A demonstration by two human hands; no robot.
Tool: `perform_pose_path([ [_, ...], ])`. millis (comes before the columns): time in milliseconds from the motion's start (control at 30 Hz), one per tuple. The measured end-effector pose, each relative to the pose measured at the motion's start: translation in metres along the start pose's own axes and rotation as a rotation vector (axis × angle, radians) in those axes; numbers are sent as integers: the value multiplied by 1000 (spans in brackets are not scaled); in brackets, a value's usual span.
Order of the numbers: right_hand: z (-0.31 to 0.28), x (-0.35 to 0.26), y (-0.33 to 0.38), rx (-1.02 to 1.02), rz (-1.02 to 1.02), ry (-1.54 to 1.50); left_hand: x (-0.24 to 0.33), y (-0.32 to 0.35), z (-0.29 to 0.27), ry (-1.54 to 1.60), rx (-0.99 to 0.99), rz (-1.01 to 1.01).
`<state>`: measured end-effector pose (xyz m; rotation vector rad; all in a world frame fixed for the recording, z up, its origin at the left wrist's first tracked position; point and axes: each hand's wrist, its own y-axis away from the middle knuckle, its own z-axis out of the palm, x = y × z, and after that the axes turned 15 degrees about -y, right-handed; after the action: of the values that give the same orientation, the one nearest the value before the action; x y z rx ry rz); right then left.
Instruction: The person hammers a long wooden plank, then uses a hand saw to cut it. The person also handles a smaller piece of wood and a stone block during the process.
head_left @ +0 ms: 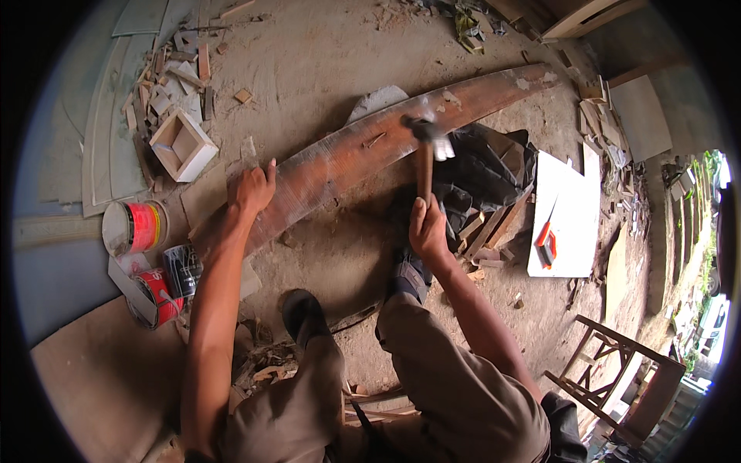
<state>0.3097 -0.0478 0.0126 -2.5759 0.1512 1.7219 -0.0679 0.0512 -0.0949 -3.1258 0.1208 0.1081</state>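
On a dusty workshop floor [324, 62], a person hammers at a long curved plank [363, 147].

The floor is bare, gritty and strewn with wood offcuts, with flat boards stacked along its left edge and one wooden chair frame [617, 370] at the lower right. The right hand [427, 229] has its fingers wrapped fully around the wooden handle of one hammer [424, 147], whose blurred head meets the plank just beyond the fingertips. The left hand [252, 187] lies flat on the plank's lower end, fingers spread and pressing down, gripping nothing. Left of those fingers stand three paint cans [135, 226], their contents not visible, and one open white wooden box [182, 144] that looks hollow. Right of the hammer hand lies one white board [575, 208] bearing a red-handled tool [546, 238], with crumpled black sheeting [486, 174] between.
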Motion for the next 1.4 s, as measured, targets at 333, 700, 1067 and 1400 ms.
perform_pose_path([
  [333,12,-18,-6,-36,47,-23,-11,9,21,-35,-49,-33],
  [700,-5,-54,-23,65,-52,-540,-16,11,-10,-17,-7,-106],
  [1067,12,-8,19,21,123,-162,31,4,-60,36,-226,-154],
  [1400,4,39,20,-53,45,118,42,21,-47,112,-124,-128],
])
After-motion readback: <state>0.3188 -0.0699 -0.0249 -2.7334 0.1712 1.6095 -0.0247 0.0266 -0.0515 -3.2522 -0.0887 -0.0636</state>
